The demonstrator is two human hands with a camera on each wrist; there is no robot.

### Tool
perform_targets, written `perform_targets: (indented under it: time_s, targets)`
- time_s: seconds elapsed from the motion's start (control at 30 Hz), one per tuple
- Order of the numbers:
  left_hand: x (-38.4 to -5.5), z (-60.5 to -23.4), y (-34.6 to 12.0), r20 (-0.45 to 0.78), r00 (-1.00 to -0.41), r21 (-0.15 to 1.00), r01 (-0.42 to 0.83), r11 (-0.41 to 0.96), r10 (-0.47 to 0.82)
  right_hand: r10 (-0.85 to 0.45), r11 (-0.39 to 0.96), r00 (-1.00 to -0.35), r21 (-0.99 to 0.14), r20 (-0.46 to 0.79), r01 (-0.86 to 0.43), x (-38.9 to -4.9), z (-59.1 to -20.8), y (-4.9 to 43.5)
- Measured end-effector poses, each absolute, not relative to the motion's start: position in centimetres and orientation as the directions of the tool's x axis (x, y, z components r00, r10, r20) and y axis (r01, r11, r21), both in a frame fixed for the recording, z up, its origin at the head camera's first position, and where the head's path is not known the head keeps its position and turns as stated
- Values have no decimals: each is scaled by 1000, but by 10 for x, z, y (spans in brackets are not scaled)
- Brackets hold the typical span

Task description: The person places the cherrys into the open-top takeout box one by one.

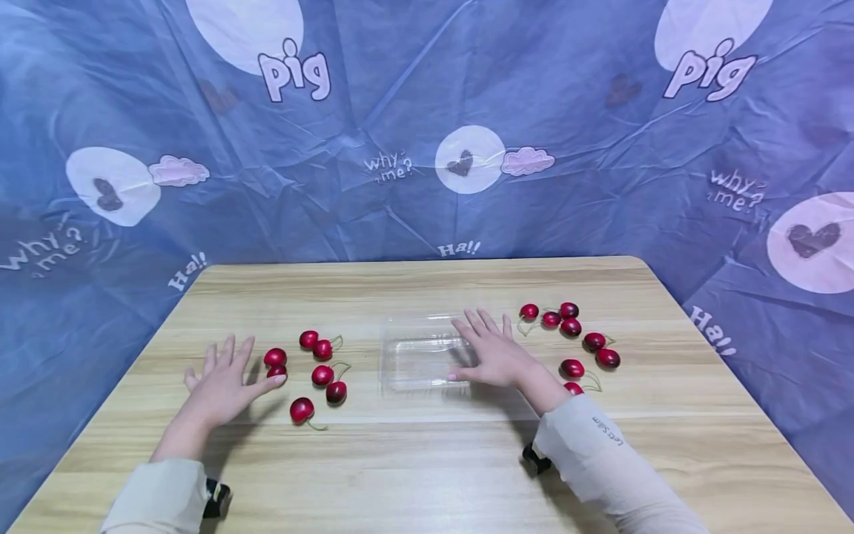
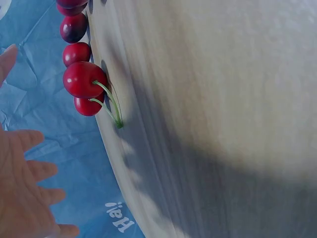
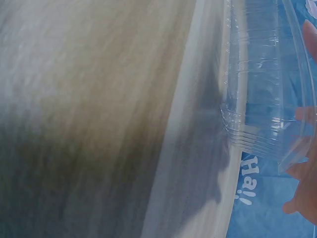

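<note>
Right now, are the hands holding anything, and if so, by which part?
Nothing appears to be held: the left hand is spread near cherries, the right hand at the right end of the clear tray, contact there unclear.

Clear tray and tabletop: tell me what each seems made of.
The clear tray looks like thin, glossy plastic: it is see-through and its ridges catch glints. The tabletop could be wood or wood-print laminate, satin-finished: pale streaked grain, soft reflections.

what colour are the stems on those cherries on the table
Green. The cherry stems show best in the left wrist view.
</note>
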State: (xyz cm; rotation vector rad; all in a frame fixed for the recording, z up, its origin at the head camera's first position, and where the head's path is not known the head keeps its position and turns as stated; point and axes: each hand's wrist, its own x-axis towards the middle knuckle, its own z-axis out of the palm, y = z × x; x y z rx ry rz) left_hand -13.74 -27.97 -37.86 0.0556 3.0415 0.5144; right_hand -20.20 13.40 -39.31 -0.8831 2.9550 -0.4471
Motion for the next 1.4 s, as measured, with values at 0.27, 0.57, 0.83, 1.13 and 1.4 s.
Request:
perform_targets:
  time_s: [0.27, 0.57, 0.83, 1.13, 1.4]
  targets:
    - [-134, -380, -278, -52, -998, 339, 16, 941, 36, -541, 799, -840, -285, 44, -530, -204, -396, 134]
    - [-135, -386, -278, -68, -997, 378, 4, 926, 32, -544, 792, -838, -309, 35, -527, -206, -398, 137]
    - [-133, -389, -280, -75, -996, 399, 13, 917, 47, -549, 790, -836, -311, 28, -529, -206, -398, 138]
    - [-133, -391, -281, -61, -996, 371, 42, 928, 70, -549, 791, -836, -315, 12, -524, -206, -399, 137]
    - [-133, -394, -281, -8, -994, 373, 100, 923, 111, -545, 795, -838, -314, 7, -520, -208, -401, 136]
